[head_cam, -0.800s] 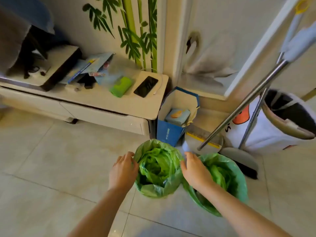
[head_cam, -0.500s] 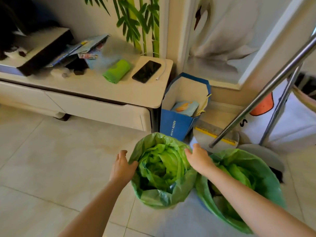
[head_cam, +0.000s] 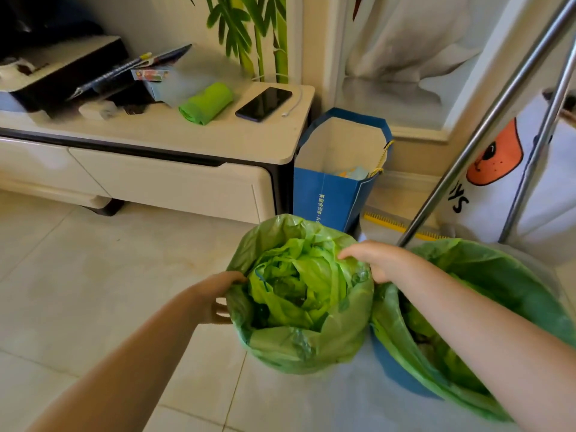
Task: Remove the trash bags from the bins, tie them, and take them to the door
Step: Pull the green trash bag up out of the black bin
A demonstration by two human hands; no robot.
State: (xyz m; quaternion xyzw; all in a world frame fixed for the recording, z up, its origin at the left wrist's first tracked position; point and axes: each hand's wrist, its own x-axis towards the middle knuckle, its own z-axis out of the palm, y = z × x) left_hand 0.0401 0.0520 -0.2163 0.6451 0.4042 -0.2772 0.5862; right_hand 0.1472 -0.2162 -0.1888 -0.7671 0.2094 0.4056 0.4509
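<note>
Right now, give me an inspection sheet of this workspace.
Surface: pale tiled floor.
Job's things: two bins lined with green trash bags, left bag and right bag, both still in place, untied.
Clutter: blue paper bag, green bag roll and phone on the cabinet.
Hands: left hand and right hand grip the left bag's rim.
Cables: white cable beside the phone.
Surroundings: metal poles, bamboo wall decal.

left hand (head_cam: 218, 296): fingers curled over the left rim of the trash bag (head_cam: 299, 347), gripping | right hand (head_cam: 378, 260): fingers curled on its right rim | 2 forearms bare, extended forward
</note>
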